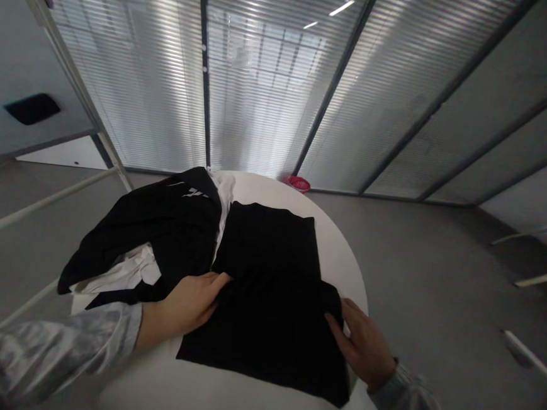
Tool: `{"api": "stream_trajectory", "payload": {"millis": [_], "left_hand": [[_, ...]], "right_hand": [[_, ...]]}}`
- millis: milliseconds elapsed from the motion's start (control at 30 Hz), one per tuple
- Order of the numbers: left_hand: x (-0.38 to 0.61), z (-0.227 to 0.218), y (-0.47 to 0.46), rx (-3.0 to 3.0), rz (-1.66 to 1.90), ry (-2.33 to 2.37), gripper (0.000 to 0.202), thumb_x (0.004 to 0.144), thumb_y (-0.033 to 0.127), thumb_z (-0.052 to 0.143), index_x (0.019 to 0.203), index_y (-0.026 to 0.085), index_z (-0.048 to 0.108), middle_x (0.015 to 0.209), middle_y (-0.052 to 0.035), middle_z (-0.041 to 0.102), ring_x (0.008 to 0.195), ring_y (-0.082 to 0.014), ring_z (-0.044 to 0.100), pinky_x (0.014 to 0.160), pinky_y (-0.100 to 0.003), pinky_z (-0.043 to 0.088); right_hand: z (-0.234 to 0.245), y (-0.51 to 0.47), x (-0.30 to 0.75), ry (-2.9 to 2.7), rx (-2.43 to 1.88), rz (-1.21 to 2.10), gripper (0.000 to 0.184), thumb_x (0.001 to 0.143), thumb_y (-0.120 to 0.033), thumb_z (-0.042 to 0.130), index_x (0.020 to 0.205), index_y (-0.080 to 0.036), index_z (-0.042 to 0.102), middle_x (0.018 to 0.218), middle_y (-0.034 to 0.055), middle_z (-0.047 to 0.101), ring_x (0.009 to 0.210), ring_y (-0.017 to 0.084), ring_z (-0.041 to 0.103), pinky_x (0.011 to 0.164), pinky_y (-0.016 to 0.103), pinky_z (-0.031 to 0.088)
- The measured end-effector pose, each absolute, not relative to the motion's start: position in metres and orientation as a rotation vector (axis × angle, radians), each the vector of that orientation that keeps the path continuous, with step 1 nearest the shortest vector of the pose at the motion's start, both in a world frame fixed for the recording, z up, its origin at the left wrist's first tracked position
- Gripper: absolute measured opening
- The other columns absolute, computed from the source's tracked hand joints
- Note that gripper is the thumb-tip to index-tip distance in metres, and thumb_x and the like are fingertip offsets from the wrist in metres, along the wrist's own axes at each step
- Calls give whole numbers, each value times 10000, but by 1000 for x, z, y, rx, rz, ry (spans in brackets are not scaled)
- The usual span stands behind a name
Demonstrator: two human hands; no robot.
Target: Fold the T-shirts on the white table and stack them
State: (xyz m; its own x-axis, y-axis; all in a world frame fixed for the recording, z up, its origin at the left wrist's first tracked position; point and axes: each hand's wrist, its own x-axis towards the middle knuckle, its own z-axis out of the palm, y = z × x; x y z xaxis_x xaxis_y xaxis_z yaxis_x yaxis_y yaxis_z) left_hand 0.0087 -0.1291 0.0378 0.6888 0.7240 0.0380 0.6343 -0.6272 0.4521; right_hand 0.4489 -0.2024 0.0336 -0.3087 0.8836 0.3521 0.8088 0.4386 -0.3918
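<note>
A black garment (pixel 269 293) lies partly folded on a round white table (pixel 341 248). My left hand (pixel 185 305) rests flat on its left edge, fingers stretched out and pointing right. At the garment's right edge my right hand (pixel 361 344) lies with fingers extended along the fabric. Neither hand grips anything.
A pile of black and white clothes (pixel 157 240) lies on the table's left side, hanging over the edge. A small red bowl-like object (pixel 298 183) sits on the floor beyond the table. Glass walls with blinds stand behind. White metal bars (pixel 41 202) run at left.
</note>
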Motion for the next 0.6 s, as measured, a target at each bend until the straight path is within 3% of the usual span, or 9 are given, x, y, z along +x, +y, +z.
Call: {"api": "stream_trajectory", "payload": {"millis": [133,233,333,467,600], "left_hand": [[8,47,-126,2288,391,1081,390,947,176,594,1329,250,565,1163,-93,781,1034,-290,780,914,-401,610],[10,57,-98,1897,662,1073,270,1032,370,622,1262,233,659,1194,-72,794,1100,-285,762,990,-410,605],[16,65,-59,1465,923,1024,401,948,490,760,1226,203,722,1218,-74,803,1132,-297,754,1002,-405,613],[32,71,0,1172,1149,987,425,804,458,876,1095,172,755,1036,-67,815,983,-265,774,903,-353,626],[55,62,56,1117,1173,1057,468,771,489,905,1069,159,758,902,-77,809,915,-268,780,873,-374,640]], "right_hand": [[36,-199,453,-2112,-1463,247,256,1114,-434,571,1201,-251,727,1102,131,792,1025,325,774,919,497,673],[37,-179,455,-1978,-1476,226,325,1083,-538,615,1129,-246,750,1107,143,807,1072,359,766,988,543,644],[43,-147,456,-1783,-1486,379,404,1087,-610,588,1150,-246,753,1116,128,813,1072,340,760,998,497,627],[52,-82,456,-1531,-1381,561,502,1039,-677,630,1245,-236,753,1179,96,812,1153,331,743,1053,474,600],[44,-10,450,-1383,-1349,767,582,939,-721,696,1235,-224,758,1117,86,836,1106,325,773,1036,476,621]]}}
